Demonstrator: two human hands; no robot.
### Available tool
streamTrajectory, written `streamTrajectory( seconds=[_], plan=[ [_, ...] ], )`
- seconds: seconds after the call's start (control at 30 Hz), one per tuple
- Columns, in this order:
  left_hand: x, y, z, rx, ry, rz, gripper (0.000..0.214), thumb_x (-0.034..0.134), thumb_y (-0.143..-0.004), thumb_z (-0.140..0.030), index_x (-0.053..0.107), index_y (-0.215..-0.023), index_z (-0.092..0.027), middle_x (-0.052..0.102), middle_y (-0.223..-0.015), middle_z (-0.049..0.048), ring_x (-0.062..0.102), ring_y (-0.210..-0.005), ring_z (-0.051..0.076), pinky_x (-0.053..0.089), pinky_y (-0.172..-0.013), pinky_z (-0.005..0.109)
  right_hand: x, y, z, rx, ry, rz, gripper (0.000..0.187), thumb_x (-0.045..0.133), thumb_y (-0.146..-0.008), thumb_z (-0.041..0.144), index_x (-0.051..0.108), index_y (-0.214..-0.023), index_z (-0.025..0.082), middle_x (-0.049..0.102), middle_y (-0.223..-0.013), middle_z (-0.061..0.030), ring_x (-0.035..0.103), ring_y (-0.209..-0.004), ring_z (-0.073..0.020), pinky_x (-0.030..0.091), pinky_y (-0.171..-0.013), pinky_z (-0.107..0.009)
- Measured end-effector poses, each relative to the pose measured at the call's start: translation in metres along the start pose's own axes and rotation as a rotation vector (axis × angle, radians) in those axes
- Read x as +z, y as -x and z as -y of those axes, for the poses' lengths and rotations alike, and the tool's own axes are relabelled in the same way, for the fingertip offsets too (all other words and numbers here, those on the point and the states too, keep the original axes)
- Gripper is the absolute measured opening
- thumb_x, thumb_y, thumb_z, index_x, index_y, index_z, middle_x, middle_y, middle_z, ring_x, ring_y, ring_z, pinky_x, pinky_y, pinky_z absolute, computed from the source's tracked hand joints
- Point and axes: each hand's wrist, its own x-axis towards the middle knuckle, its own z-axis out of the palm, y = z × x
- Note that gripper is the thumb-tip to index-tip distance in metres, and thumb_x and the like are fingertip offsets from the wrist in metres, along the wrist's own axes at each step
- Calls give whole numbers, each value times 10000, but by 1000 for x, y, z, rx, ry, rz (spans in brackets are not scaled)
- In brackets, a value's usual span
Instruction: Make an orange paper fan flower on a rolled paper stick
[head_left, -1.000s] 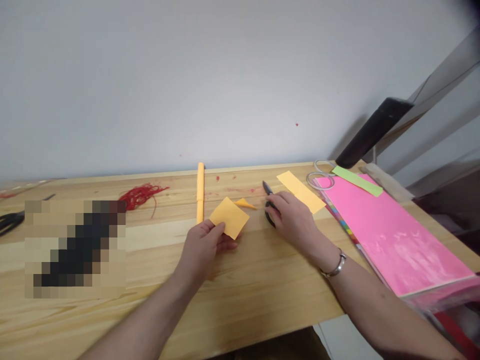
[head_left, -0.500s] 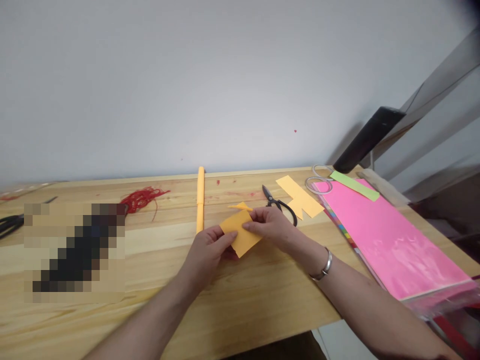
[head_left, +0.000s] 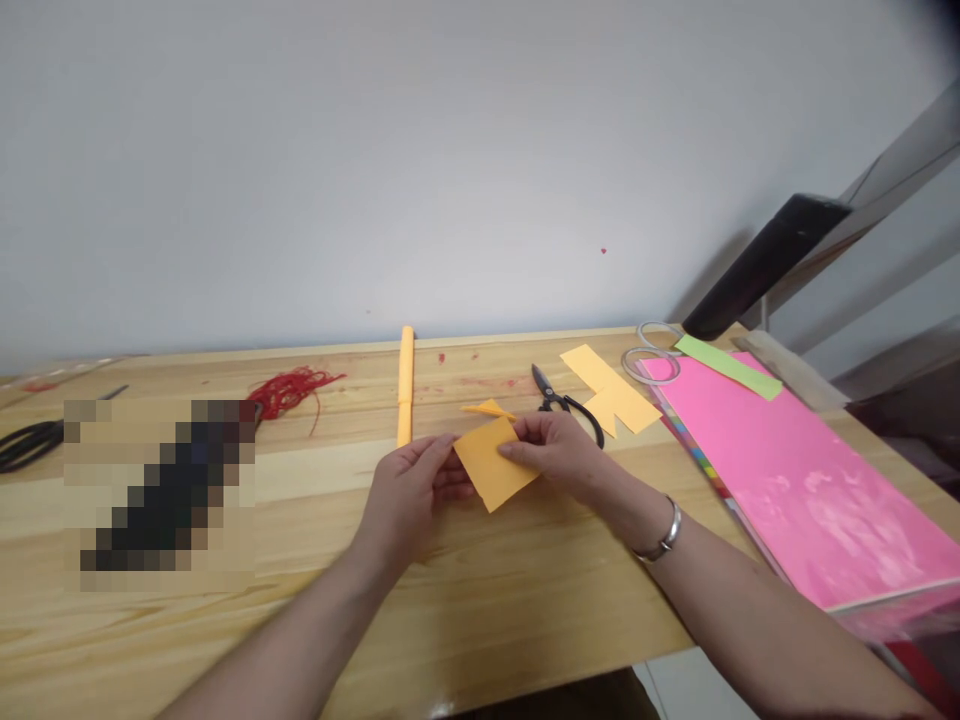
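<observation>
Both my hands hold a small orange paper square [head_left: 492,467] just above the wooden table [head_left: 480,590]. My left hand [head_left: 409,492] pinches its left edge, and my right hand [head_left: 553,454] pinches its right edge. A small orange paper scrap [head_left: 489,408] lies just behind the square. Black scissors [head_left: 564,404] lie on the table behind my right hand, no hand on them. To the right of the scissors rests an orange paper strip [head_left: 611,389] with a notch cut out.
An orange paper roll [head_left: 406,397] lies behind my left hand. Red thread [head_left: 292,388] lies at the back left, and another pair of black scissors [head_left: 30,441] at the far left. A pink paper stack [head_left: 791,480], a green strip [head_left: 729,365] and clear tape rings [head_left: 649,354] sit right.
My right hand let go of the black scissors and moved left to take the orange square's right edge. The square now sits between both hands.
</observation>
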Motion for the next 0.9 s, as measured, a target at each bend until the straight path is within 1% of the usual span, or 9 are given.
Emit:
streamTrajectory(
  seconds=[0.2,0.3,0.37,0.43,0.5,0.57,0.63,0.73,0.9],
  plan=[
    [2,2,4,-168,5,178,204,690,-696,-275,678,-780,-90,695,-664,94,620,-549,146,500,-504,245,2,2,2,-16,15,11,169,654,-677,292,591,-707,137,618,-651,-13,551,-570,-115,425,-531,-225],
    [2,2,6,-163,15,160,166,695,-684,-238,675,-761,-92,691,-653,85,617,-548,149,503,-496,252,3,2,0,-77,82,-7,179,581,-752,312,613,-796,142,649,-740,-36,591,-659,-141,462,-597,-251],
    [1,2,5,-135,46,111,164,688,-688,-230,670,-773,-90,693,-664,88,628,-564,159,507,-507,260,3,3,-1,-203,191,-103,201,492,-810,257,606,-940,156,653,-866,-57,603,-772,-157,481,-683,-283],
    [0,2,3,-105,88,64,167,679,-695,-219,664,-795,-86,699,-695,98,644,-598,172,513,-535,269,3,6,-2,-409,351,-195,292,444,-792,136,569,-1051,183,613,-1017,-76,576,-927,-173,474,-783,-321],
    [0,1,2,-77,127,48,163,670,-702,-210,658,-808,-88,703,-723,103,654,-630,182,518,-565,279,3,10,-1,-614,517,-173,419,439,-710,33,555,-1075,204,530,-1162,-87,483,-1110,-197,427,-904,-367],
    [-1,0,2,-54,155,58,143,662,-709,-208,654,-797,-96,705,-729,98,657,-641,187,519,-587,290,4,14,1,-727,663,-92,475,444,-667,-9,553,-1073,213,450,-1256,-86,377,-1219,-211,349,-1002,-408],
    [-1,0,2,-39,174,78,117,653,-717,-210,653,-765,-104,705,-721,89,660,-648,190,519,-605,297,5,17,3,-786,779,-58,448,455,-685,-10,556,-1058,218,427,-1282,-83,342,-1240,-220,320,-1025,-436],
    [-1,0,3,-42,187,99,105,647,-718,-208,653,-731,-104,705,-717,89,665,-665,199,520,-618,306,6,17,1,-861,854,-89,318,490,-743,37,586,-979,226,451,-1264,-74,357,-1217,-234,343,-1000,-463],
    [2,2,3,-79,198,132,111,652,-705,-180,664,-779,-97,711,-828,117,676,-769,233,533,-688,343,5,8,-4,-919,761,-150,128,545,-797,123,626,-796,223,530,-1153,-57,430,-1135,-216,382,-962,-426]
  ],
)
